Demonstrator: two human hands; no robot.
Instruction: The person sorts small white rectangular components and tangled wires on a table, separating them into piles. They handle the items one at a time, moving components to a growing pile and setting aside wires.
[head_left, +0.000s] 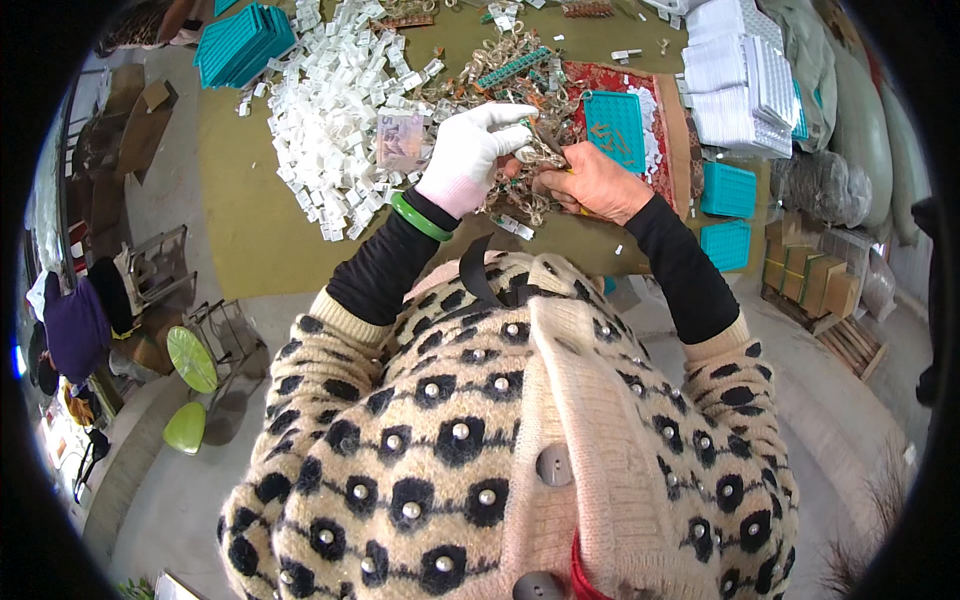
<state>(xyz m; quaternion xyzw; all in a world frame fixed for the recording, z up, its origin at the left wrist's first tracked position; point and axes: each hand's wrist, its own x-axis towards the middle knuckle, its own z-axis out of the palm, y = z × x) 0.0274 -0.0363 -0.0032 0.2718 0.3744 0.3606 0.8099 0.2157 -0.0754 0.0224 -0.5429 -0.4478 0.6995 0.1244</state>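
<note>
My left hand (476, 146), in a white glove with a green bangle at the wrist, pinches a small part with looped pale wire (538, 156). My bare right hand (606, 184) grips a hand tool, apparently pliers or cutters (551, 141), with a bit of yellow handle showing. Its jaws meet the wired part between my hands; their exact closure is hidden. Beneath and beyond both hands spreads a tangled heap of wired parts (499, 56), with a green circuit-board strip (514, 67) on top. Left of my gloved hand lies a large pile of small white plastic housings (330, 112).
A teal tray (615, 103) holding small brownish pieces rests on a red patterned cloth (664, 180). Stacked teal trays (244, 45) stand far left, white trays (720, 67) far right. A purple printed note (399, 141) lies on the white pile. Green-seated stools (191, 360) stand left.
</note>
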